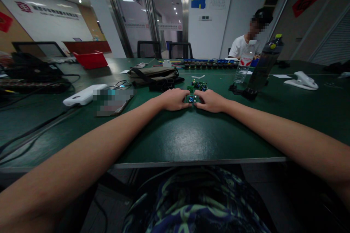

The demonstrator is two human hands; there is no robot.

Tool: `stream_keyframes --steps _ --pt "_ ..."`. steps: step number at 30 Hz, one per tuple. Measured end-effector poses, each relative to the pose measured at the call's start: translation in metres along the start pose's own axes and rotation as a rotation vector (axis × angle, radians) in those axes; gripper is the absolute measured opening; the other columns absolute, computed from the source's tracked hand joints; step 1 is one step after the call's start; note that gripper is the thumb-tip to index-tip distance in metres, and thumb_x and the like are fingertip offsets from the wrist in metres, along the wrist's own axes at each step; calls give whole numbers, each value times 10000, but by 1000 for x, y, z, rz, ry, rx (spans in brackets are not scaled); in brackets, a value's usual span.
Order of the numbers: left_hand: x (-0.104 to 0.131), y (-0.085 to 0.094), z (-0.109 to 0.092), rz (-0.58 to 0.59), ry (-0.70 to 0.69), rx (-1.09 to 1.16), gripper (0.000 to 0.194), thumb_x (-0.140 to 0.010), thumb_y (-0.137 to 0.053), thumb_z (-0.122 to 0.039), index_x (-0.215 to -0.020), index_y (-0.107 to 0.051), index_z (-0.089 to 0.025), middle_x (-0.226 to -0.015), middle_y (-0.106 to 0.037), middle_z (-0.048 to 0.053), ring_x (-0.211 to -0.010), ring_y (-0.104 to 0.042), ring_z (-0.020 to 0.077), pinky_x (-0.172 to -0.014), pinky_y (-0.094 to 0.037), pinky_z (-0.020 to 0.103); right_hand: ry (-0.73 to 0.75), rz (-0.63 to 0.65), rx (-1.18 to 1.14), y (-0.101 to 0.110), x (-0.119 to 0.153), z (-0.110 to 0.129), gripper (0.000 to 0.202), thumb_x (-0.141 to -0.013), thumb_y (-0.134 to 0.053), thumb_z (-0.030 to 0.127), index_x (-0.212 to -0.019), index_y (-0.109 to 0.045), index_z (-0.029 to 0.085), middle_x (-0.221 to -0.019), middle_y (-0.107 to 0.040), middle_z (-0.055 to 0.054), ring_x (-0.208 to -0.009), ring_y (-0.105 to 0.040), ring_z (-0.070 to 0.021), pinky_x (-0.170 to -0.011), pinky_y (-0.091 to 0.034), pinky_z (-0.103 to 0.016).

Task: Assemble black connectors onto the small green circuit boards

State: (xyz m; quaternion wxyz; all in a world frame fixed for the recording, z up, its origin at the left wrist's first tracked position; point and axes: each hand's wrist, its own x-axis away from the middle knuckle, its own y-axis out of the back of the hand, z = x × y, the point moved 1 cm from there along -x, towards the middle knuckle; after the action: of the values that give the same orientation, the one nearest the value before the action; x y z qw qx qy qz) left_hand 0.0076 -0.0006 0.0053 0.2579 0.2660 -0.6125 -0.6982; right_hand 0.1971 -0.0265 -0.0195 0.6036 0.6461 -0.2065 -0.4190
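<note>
Between my two hands is a small green circuit board [191, 99] with a blue round part on it, just above the green tabletop. My left hand [175, 99] grips its left edge with thumb and fingers. On the opposite edge, my right hand [210, 101] closes on the board in the same way. Right behind them lie several more green circuit boards [201, 86], bunched together; my fingers partly cover the nearest ones. The fine parts on the boards are too small to make out.
On the left are a phone [113, 102], a white device [83, 94] with cables and a red bin [90, 59]. A grey pouch [153, 75] lies behind my left hand. To the right stand a clear bottle [242, 69], a dark bottle [264, 69] and a white stapler-like object [301, 81]. A person [246, 45] sits across.
</note>
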Motion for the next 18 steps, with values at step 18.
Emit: stream_keyframes --steps 18 --pt "0 0 3 -21 34 6 334 -842 -564 -539 -880 -621 -211 -825 -703 65 -805 -671 234 -664 -450 289 -4 7 3 0 0 -1 259 -882 -550 349 -1060 -596 167 -755 -664 -33 -639 -541 -171 -625 -311 -257"
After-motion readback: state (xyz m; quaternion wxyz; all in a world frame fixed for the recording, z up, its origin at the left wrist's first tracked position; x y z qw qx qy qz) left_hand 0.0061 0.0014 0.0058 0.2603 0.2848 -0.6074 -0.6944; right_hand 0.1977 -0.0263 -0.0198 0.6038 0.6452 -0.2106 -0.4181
